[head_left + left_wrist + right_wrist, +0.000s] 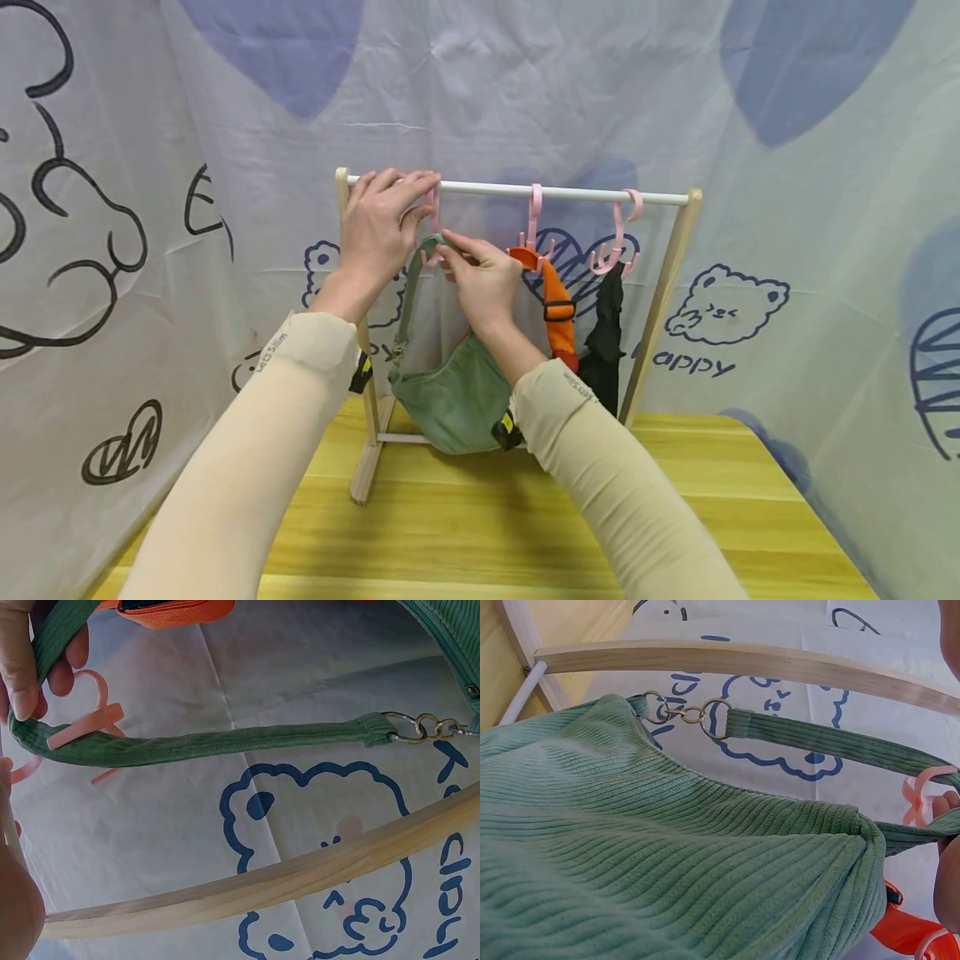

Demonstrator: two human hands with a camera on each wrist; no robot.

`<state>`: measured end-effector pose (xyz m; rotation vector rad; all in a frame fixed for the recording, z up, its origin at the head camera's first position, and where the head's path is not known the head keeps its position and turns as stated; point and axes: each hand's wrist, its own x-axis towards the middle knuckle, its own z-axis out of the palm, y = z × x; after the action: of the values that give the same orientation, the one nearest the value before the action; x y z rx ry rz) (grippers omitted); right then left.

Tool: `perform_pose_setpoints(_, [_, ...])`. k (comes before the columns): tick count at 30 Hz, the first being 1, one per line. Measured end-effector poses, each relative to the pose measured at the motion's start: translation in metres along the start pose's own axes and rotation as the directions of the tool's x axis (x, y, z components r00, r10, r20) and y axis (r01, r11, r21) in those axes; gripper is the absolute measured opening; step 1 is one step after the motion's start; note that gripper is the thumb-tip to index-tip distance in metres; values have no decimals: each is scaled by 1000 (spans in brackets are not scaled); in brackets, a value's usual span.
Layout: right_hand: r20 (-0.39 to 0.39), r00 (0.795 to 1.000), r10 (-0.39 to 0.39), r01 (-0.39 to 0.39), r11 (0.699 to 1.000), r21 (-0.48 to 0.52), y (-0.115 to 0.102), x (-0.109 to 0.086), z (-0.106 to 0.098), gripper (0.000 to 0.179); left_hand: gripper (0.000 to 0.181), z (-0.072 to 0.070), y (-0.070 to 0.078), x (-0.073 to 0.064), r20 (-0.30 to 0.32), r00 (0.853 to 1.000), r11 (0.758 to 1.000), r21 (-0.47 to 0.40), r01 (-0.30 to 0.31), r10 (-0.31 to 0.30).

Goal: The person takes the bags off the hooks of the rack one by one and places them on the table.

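Observation:
A green corduroy shoulder bag (450, 408) hangs by its strap (225, 746) at the left of the small rack. My right hand (487, 283) pinches the top of that strap between thumb and fingers, right at the prongs of a pink hook (86, 727). Up at the rail, my left hand (381, 225) holds the upper part of the same hook, fingers over the rail and thumb below. The strap lies across the hook's prongs. Metal rings and a short chain (682, 714) join strap and bag. My right forearm hides part of the bag.
The rack has a white rail (487, 189) and wooden posts (660, 308). An orange strap (557, 292) hangs from the middle pink hook (535, 217), and a black cloth item (603, 342) from the right one (618, 233). Beneath is a wood-grain table (450, 533); a printed curtain stands behind.

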<state>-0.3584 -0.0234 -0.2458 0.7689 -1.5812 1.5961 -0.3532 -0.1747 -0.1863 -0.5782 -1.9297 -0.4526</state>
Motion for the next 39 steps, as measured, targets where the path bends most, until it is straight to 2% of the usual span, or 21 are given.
perform_pose_setpoints(13, [5, 999, 43, -43, 999, 29, -4, 0, 7, 21, 39, 1, -1, 0, 10, 1000, 1000, 8, 17, -17])
perform_pose_setpoints(29, [27, 999, 45, -47, 996, 78, -7, 3, 10, 20, 37, 0, 0, 1, 30, 999, 999, 29, 35, -36])
perform_pose_setpoints(39, [40, 999, 26, -28, 998, 54, -7, 0, 10, 21, 38, 1, -1, 1, 22, 999, 999, 19, 28, -29])
